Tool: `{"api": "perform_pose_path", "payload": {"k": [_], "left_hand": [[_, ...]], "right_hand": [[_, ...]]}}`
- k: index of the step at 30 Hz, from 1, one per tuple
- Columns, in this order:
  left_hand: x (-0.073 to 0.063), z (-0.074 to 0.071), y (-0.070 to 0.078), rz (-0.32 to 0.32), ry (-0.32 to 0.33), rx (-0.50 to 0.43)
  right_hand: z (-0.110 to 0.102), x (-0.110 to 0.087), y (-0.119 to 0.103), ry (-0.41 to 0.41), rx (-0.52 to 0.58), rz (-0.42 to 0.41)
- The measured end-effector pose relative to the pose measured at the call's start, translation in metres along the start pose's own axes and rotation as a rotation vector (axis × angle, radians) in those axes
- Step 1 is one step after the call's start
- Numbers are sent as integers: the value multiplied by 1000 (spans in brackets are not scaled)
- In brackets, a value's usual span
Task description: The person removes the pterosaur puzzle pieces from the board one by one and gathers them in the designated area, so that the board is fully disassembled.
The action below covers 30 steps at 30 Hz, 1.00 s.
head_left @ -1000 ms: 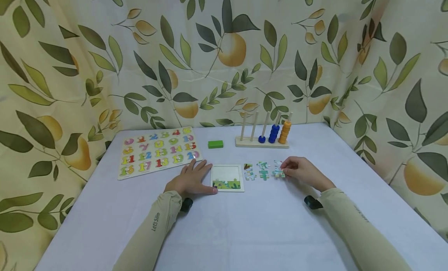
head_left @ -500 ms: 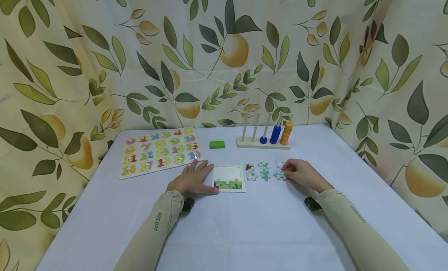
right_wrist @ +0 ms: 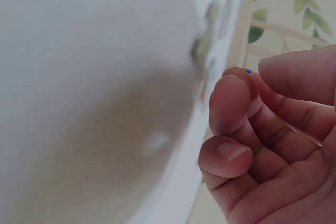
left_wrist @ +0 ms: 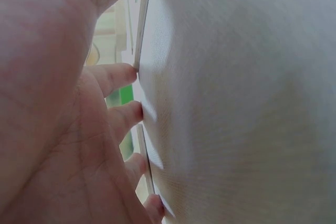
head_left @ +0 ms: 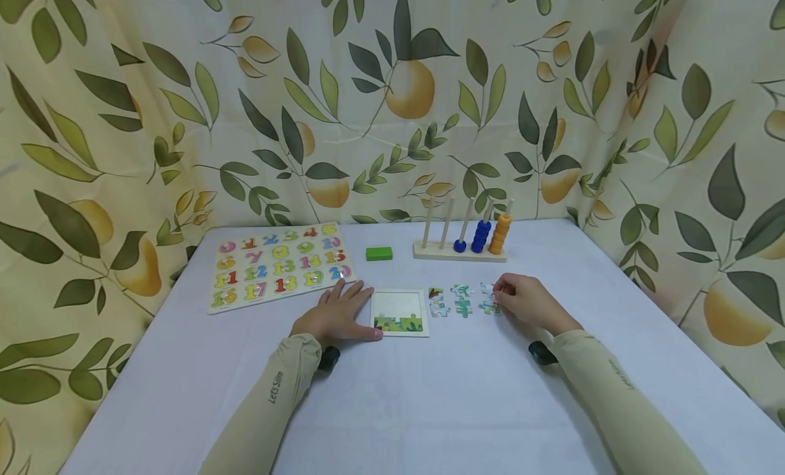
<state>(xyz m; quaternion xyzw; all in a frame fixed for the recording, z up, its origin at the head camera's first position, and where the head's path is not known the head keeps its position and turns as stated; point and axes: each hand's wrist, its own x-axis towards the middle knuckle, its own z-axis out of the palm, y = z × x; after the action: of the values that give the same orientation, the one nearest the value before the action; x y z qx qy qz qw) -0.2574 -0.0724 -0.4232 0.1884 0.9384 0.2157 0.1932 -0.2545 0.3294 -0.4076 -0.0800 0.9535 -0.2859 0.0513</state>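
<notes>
My left hand (head_left: 336, 314) lies spread on the table, its thumb touching the lower left corner of a white-framed jigsaw tray (head_left: 398, 291). In the left wrist view its fingertips (left_wrist: 135, 109) meet the table beside thin board edges. A green, grassy picture strip (head_left: 400, 324) fills the tray's lower part. My right hand (head_left: 531, 303) is over the rightmost column of loose puzzle pieces (head_left: 487, 306), partly covering them. In the right wrist view its fingers (right_wrist: 229, 103) are loosely bent with the thumb apart, and no piece shows between them. More puzzle pieces (head_left: 463, 300) lie left of it.
A number puzzle board (head_left: 279, 267) lies at the left, close to my left fingertips. Behind the tray are a green block (head_left: 379, 253) and a wooden peg stand (head_left: 458, 252) with blue and orange beads. A leaf-patterned curtain (head_left: 368, 148) surrounds the white-covered table (head_left: 423, 407).
My right hand has shifted slightly left and now covers more of the rightmost pieces. The left hand has stayed at the tray.
</notes>
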Motion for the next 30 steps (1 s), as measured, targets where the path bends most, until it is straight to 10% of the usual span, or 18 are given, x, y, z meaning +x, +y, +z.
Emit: {"api": "perform_pose_path", "payload": {"k": [30], "left_hand": [[0, 0, 1, -15, -10, 26]], "right_hand": [[42, 22, -89, -65, 91, -215]]}}
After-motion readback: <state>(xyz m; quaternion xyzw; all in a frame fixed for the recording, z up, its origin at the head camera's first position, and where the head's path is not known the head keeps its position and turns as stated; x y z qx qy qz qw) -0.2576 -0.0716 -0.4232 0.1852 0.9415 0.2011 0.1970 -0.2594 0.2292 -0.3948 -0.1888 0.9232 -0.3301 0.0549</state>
